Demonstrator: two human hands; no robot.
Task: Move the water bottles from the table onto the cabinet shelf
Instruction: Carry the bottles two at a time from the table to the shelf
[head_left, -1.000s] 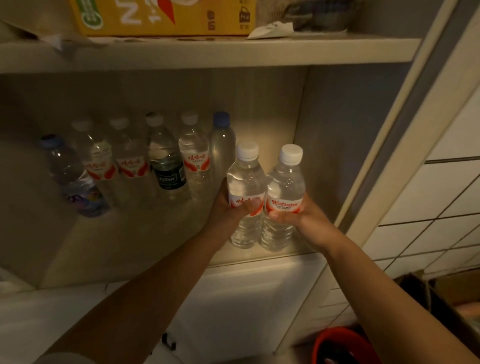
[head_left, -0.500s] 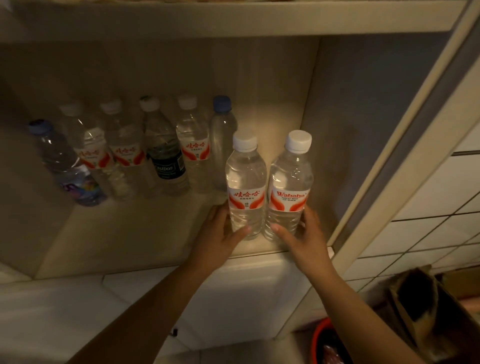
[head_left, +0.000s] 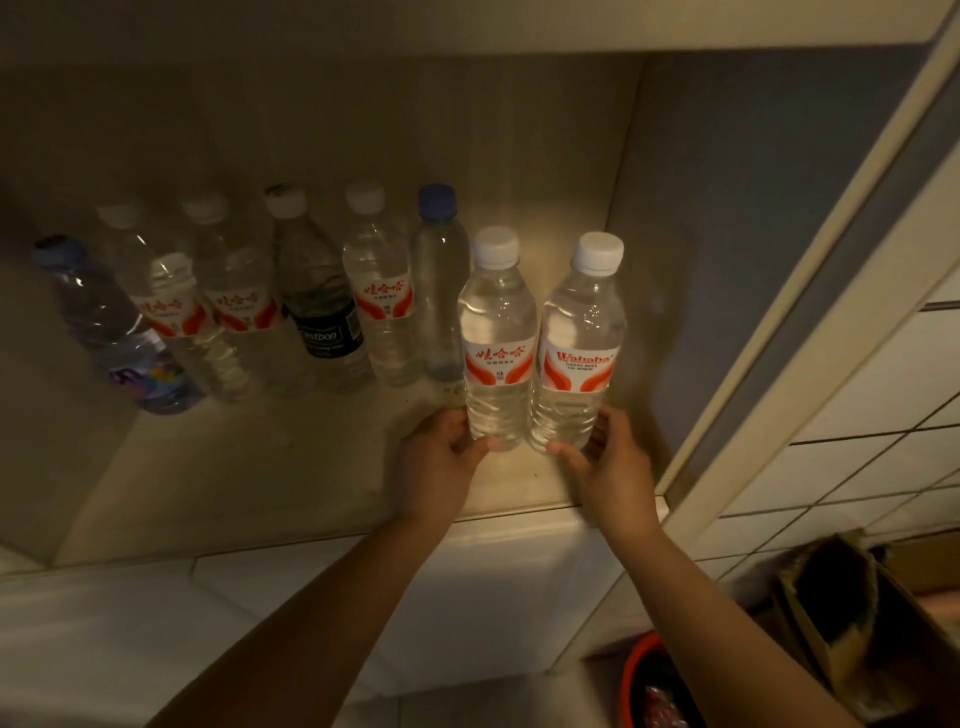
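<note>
Head view: each hand (left hand (head_left: 436, 457), right hand (head_left: 613, 462)) loosely cups a bottle's base.

Eight water bottles are standing on the cabinet shelf (head_left: 218, 483): six in a row along the back edge (head_left: 376, 291), two near the front edge toward the right corner (head_left: 496, 338). Two hands are showing, the left hand (head_left: 434, 460) and the right hand (head_left: 610, 462).

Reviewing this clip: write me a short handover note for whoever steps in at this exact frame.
Left hand: loosely cupped on the base of the left front bottle, which stands on the shelf.
Right hand: same on the right front bottle.
Done: both upright side by side, in front of the back row.
Left: let go, pull back, check the table, which is out of view.
</note>
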